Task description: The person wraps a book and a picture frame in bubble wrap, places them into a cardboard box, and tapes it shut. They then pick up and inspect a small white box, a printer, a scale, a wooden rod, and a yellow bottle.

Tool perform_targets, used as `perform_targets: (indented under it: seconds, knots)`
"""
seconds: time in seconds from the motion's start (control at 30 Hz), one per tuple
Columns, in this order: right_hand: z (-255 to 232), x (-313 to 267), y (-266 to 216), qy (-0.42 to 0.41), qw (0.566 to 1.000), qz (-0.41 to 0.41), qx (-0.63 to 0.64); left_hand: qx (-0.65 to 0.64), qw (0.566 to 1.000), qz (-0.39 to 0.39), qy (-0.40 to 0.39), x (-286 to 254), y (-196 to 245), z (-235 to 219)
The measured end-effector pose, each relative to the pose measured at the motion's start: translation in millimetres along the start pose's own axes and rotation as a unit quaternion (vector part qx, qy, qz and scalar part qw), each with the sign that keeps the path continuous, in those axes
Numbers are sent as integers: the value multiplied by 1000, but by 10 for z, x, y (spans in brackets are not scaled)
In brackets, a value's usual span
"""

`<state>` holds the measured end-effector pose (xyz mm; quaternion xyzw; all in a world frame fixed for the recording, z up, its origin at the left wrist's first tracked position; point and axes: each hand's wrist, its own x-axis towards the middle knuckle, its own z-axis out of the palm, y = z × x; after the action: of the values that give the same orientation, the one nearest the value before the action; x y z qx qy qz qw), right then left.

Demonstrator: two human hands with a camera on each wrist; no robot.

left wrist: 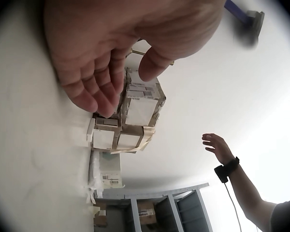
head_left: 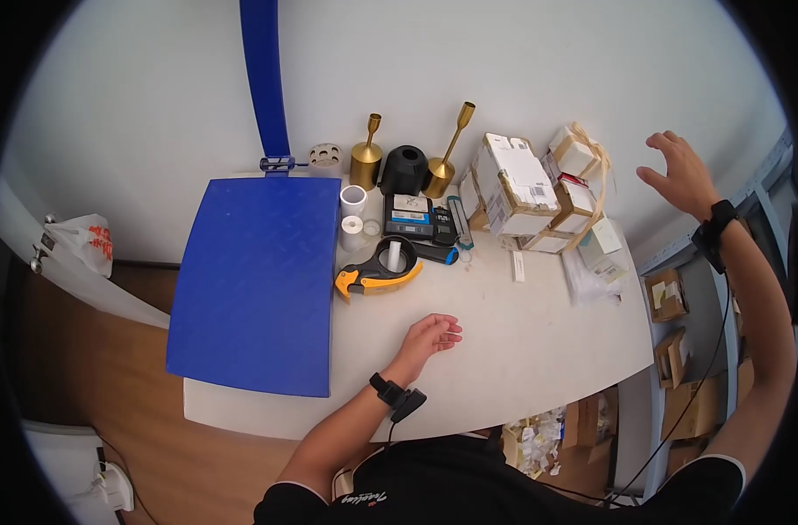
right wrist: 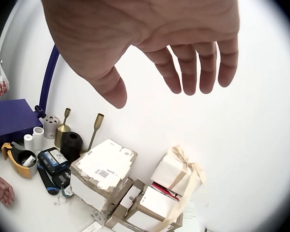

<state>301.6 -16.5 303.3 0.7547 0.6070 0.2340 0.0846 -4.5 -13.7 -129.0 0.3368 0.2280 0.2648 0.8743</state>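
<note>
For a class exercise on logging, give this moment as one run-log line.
left hand: empty, nearest tape dispenser | right hand: empty, raised | boxes: stacked on table

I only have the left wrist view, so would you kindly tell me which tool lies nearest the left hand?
Observer: A black and orange tape dispenser lies on the white table, just beyond the left hand and not touching it.

Operator: Thank you. What is at the opposite end from the boxes I see?

Observer: A large blue panel covers the table's left part in the head view.

Operator: And is anything standing right beside that panel?

Observer: Yes, two white rolls stand upright along its right edge, one behind the other.
</note>
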Motion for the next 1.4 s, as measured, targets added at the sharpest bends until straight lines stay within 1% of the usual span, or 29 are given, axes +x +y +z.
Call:
perform_targets:
  seconds: [0.1,0.13,0.2,0.3,0.4,0.47,0.57,0.63,0.67,0.7,0.77,0.83,0.87,0.9,0.93,0.97,1.0,1.03,1.07,1.13,1.17,1.23,1.3,1.33,1.37,1.4]
  knots:
    - [116,86,-113,10,999,-17,31,3,1000,-7,4,3,-4,15]
    - [145,75,-155,1,999,-13,47,3,1000,-5,3,3,-4,25]
    - [276,61,-145,12,998,-14,63,3,1000,-4,5,-15,23,31]
    - [467,-1,-92,7,996,-5,92,-2,1000,-7,8,-36,56,43]
    - [720,-28,32,11,991,1,130,33,999,-6,17,-111,138,117]
    - [911,-27,177,48,981,-19,186,66,997,0,29,-204,284,209]
    - [1097,-49,473,61,968,-33,241,109,992,42,42,-417,737,420]
    - [1104,-139,702,54,964,-26,260,156,983,56,75,-694,1140,636]
    - [1070,-182,839,57,963,-33,262,199,973,64,95,-826,1384,751]
    - [1028,-207,963,59,962,-40,265,242,961,71,116,-974,1633,869]
    - [867,-261,1190,39,957,-32,284,290,936,79,181,-1231,2164,1155]
    - [661,-257,1403,32,953,-3,301,329,918,78,208,-1440,2694,1456]
    - [588,-233,1518,47,961,-24,270,362,904,68,216,-1498,2935,1620]
    - [504,-168,1620,42,961,-27,271,394,890,58,224,-1523,3146,1773]
    - [429,-59,1717,30,966,-40,252,412,884,41,216,-1482,3319,1919]
    - [404,53,1766,18,971,-53,232,430,879,24,206,-1401,3464,2044]
    - [424,184,1758,5,973,-50,225,441,874,-14,203,-1275,3577,2152]
    - [470,261,1695,14,978,-61,198,450,870,-34,199,-1118,3633,2255]
    - [551,329,1594,24,982,-75,171,464,867,-38,178,-954,3630,2297]
    - [797,408,1401,30,986,-88,140,518,847,-9,120,-677,3546,2411]
    - [913,375,1278,29,986,-82,142,523,845,-11,116,-614,3499,2446]
    - [1050,314,1071,81,978,-104,162,568,818,59,66,-560,3407,2495]
    - [1139,184,949,106,976,-106,158,605,789,85,62,-662,3403,2600]
    - [1187,142,896,128,974,-108,154,649,749,114,67,-729,3431,2638]
    - [1243,110,891,132,973,-109,156,724,662,162,106,-790,3407,2699]
    - [1288,96,943,145,973,-97,154,753,617,179,142,-870,3448,2711]
